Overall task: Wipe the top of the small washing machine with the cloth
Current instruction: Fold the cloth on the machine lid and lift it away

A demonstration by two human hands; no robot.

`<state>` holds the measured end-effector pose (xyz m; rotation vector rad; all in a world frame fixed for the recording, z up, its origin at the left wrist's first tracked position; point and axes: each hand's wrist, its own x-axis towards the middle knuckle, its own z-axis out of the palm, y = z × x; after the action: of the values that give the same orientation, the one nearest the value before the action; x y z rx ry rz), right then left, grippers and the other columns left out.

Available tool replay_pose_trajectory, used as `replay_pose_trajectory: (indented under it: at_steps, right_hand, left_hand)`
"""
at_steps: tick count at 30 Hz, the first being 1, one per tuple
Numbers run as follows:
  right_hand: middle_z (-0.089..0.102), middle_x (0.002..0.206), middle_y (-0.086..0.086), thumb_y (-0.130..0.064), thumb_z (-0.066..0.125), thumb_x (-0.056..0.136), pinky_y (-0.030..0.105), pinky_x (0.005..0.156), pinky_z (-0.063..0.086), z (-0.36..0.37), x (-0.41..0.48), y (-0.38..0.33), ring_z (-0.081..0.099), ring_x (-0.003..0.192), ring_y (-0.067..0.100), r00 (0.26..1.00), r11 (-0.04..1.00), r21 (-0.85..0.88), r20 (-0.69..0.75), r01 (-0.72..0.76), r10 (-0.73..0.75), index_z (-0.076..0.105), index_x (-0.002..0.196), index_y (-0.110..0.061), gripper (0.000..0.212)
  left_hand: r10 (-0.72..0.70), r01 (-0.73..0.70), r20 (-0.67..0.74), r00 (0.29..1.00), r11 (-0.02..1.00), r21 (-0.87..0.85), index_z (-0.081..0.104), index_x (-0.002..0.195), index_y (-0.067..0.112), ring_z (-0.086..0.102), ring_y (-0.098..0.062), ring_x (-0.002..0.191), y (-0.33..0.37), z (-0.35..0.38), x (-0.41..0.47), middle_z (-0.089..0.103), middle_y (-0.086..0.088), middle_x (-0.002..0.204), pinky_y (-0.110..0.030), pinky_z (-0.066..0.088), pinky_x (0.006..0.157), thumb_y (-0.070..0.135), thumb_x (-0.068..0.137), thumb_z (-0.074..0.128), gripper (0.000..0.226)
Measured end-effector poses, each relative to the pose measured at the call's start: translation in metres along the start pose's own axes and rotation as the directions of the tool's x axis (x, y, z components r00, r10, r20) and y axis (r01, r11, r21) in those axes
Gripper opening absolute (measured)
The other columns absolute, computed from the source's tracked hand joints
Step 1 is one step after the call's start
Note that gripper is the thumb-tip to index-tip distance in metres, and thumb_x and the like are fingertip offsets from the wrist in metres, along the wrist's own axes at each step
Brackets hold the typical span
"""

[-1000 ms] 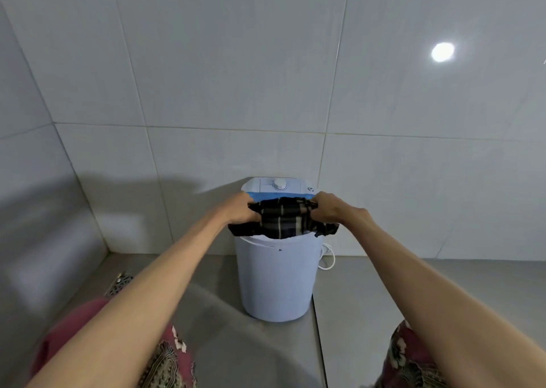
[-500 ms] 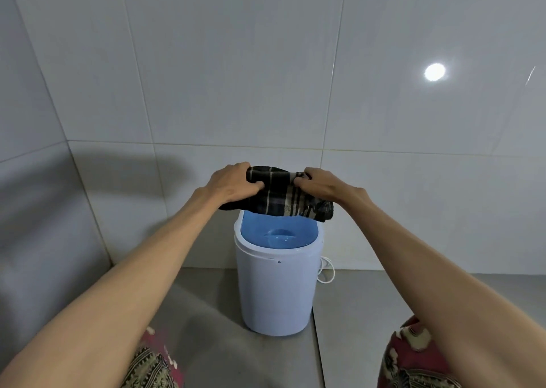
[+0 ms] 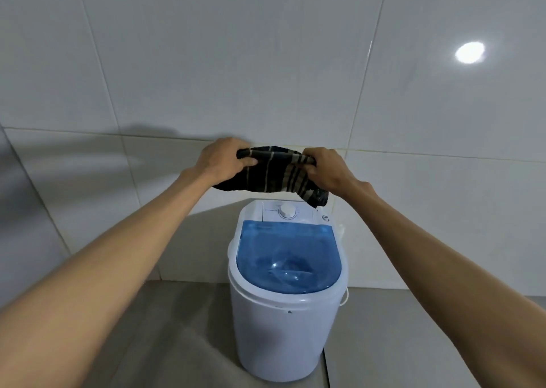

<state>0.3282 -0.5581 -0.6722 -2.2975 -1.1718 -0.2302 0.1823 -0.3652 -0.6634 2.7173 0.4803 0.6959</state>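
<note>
- The small washing machine (image 3: pixel 288 293) stands on the gray floor (image 3: pixel 165 328), close to the white tiled wall (image 3: pixel 266 62).
- Its top has a see-through blue lid (image 3: pixel 288 257), and behind the lid there is a white knob (image 3: pixel 286 210) on a white panel.
- The left hand (image 3: pixel 226 158) is shut tight on the left end of the cloth (image 3: pixel 274 173).
- The right hand (image 3: pixel 328 169) is shut tight on the right end of the cloth.
- The cloth is dark with pale stripes. It is bunched up between the two hands, and one corner hangs down by the right hand.
- A second ago the cloth was lying right on the top of the machine. Now both hands have lifted it up. It is in the air, above the back of the machine, and it does not touch the top.
- The whole top shows now, lid and knob panel too.
- I think one wipe is over and the hands are fixing the cloth for the next one.
- The cloth must come back down onto the lid for more wiping. I cannot tell if the top is clean yet.
</note>
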Motion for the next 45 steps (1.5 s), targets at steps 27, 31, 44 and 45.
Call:
replay_pose_trajectory:
  at_steps: [27, 31, 44, 45]
  right_hand:
    - [0.061, 0.083, 0.011, -0.023, 0.033, 0.095, 0.037, 0.063, 0.040, -0.275, 0.270, -0.265, 0.050, 0.071, 0.028, 0.953, 0.988, 0.118, 0.274, 0.101, -0.130, 0.045, 0.097, -0.007, 0.020]
    - [0.059, 0.077, 0.002, -0.040, 0.039, 0.096, 0.036, 0.061, 0.042, -0.324, 0.309, -0.342, 0.052, 0.067, 0.022, 0.940, 0.968, 0.080, 0.233, 0.237, -0.249, 0.043, 0.095, -0.013, 0.028]
    - [0.058, 0.089, 0.007, -0.007, 0.045, 0.088, 0.041, 0.066, 0.049, -0.352, 0.412, -0.568, 0.058, 0.076, 0.030, 0.855, 0.852, 0.143, 0.059, 0.503, -0.514, 0.045, 0.108, -0.014, 0.021]
    - [0.058, 0.088, 0.007, -0.005, 0.046, 0.086, 0.042, 0.064, 0.049, -0.352, 0.418, -0.578, 0.057, 0.073, 0.031, 0.846, 0.839, 0.144, 0.025, 0.524, -0.533, 0.043, 0.108, -0.015, 0.024]
  left_hand:
    - [-0.093, 0.101, 0.111, 0.989, 0.993, -0.067, 0.056, 0.108, 0.019, 0.057, -0.030, 0.090, 0.047, -0.384, 0.205, 0.063, -0.005, 0.097, -0.041, 0.048, 0.078, 0.003, 0.086, 0.043, 0.030]
    - [-0.095, 0.096, 0.032, 0.995, 0.995, -0.011, 0.049, 0.097, 0.017, 0.057, -0.027, 0.072, 0.044, -0.481, 0.219, 0.059, -0.004, 0.076, -0.035, 0.042, 0.061, 0.013, 0.091, 0.043, 0.010]
    - [-0.021, 0.094, -0.274, 0.961, 0.962, 0.256, 0.051, 0.108, 0.008, 0.058, -0.028, 0.076, -0.087, -0.692, 0.225, 0.056, -0.009, 0.102, -0.036, 0.044, 0.066, 0.024, 0.099, 0.051, 0.018]
    - [-0.018, 0.098, -0.305, 0.952, 0.963, 0.251, 0.053, 0.110, 0.006, 0.058, -0.029, 0.079, -0.094, -0.702, 0.229, 0.056, -0.011, 0.106, -0.037, 0.045, 0.068, 0.022, 0.098, 0.052, 0.020]
